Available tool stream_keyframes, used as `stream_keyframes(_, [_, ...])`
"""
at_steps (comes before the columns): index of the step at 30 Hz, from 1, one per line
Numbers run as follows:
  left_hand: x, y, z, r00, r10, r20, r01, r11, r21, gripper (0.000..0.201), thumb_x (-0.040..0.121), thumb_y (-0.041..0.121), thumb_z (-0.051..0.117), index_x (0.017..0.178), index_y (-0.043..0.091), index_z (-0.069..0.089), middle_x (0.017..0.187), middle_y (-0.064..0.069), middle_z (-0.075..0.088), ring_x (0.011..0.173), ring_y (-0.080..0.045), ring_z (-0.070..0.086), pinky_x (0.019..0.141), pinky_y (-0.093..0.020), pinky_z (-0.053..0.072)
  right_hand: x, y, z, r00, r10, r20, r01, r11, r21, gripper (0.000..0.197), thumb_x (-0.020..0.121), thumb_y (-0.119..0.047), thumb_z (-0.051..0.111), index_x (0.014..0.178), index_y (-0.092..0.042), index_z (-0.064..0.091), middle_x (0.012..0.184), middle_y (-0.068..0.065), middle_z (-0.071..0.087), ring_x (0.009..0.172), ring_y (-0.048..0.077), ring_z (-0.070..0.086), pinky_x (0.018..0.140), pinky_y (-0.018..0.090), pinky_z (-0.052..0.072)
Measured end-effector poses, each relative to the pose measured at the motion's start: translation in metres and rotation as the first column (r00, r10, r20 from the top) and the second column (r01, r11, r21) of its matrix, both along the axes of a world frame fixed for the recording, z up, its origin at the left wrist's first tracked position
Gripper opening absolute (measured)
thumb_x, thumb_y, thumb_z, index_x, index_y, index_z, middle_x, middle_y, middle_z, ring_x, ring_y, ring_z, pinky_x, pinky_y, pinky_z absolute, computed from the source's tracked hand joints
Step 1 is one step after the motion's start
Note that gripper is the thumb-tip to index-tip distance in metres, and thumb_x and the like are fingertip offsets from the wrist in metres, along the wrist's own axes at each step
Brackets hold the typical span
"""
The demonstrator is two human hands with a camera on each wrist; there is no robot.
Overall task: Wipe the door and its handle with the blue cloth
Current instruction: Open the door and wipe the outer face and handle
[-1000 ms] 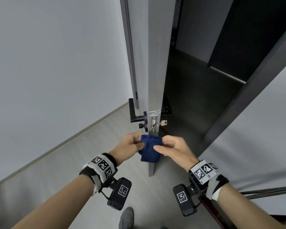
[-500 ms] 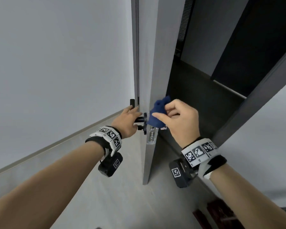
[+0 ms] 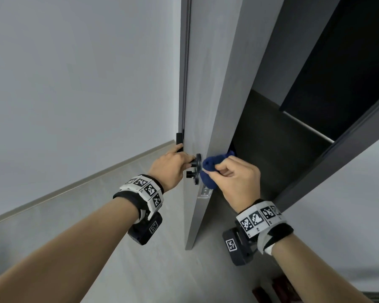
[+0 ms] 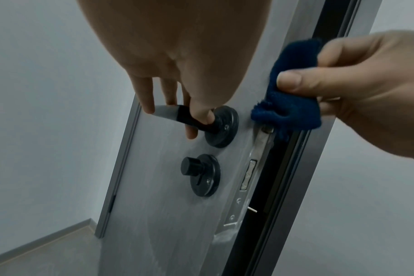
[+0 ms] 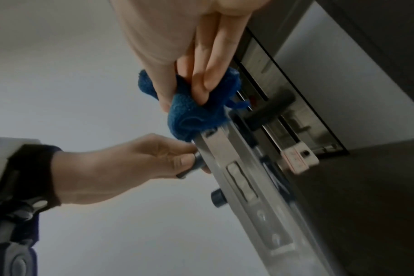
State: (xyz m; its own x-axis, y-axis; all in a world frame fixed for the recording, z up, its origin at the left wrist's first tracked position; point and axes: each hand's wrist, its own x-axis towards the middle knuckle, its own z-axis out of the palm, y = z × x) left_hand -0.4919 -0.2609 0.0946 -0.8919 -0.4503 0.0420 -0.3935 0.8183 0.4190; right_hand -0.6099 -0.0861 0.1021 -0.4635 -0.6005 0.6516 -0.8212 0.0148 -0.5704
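Note:
A grey door [image 3: 210, 88] stands ajar, its narrow edge towards me. My left hand [image 3: 173, 165] grips the black lever handle [image 4: 189, 119] on the door's left face, fingers curled round it. My right hand [image 3: 234, 178] pinches a bunched blue cloth [image 3: 210, 169] and holds it against the door's edge just above the metal latch plate [image 4: 250, 173]. In the right wrist view the cloth [image 5: 196, 115] sits at the top of the latch plate [image 5: 243, 183]. A black thumb-turn knob [image 4: 191, 166] sits below the handle.
A pale wall [image 3: 74, 84] with a skirting board runs on the left. The dark door frame [image 3: 346, 141] stands to the right, with a dark room beyond. A second handle [image 5: 270, 112] on the door's far face shows in the right wrist view.
Both hands held the cloth low in front of the door. The left hand let go and took the handle. The right hand raised the cloth, then brought it down onto the door's edge.

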Motion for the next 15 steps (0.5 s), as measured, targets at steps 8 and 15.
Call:
stream_keyframes(8, [-0.003,0.002,-0.002,0.999,0.035,-0.001,-0.035,0.999,0.002,0.033,0.103,0.02,0.048,0.133,0.025,0.06,0.135,0.012,0.061,0.153,-0.013,0.018,0.109,-0.042,0.041,-0.009,0.001,0.038,0.999,0.004,-0.04,-0.012,0.981,-0.191,0.024,0.077,-0.008,0.088,0.067,-0.002,0.066,0.067,0.001,0.062,0.061,0.001,0.055,0.062,0.011,0.042])
stream_keyframes(15, [-0.004,0.007,-0.002,0.997,0.072,-0.01,-0.071,0.997,0.024,0.034,0.104,0.018,0.046,0.135,0.025,0.059,0.132,0.012,0.062,0.153,-0.011,0.016,0.105,-0.042,0.043,-0.023,0.023,-0.033,0.944,-0.098,0.314,0.039,0.981,0.188,0.025,0.069,-0.015,0.093,0.065,-0.018,0.068,0.06,-0.01,0.066,0.056,0.008,0.062,0.057,0.03,0.055])
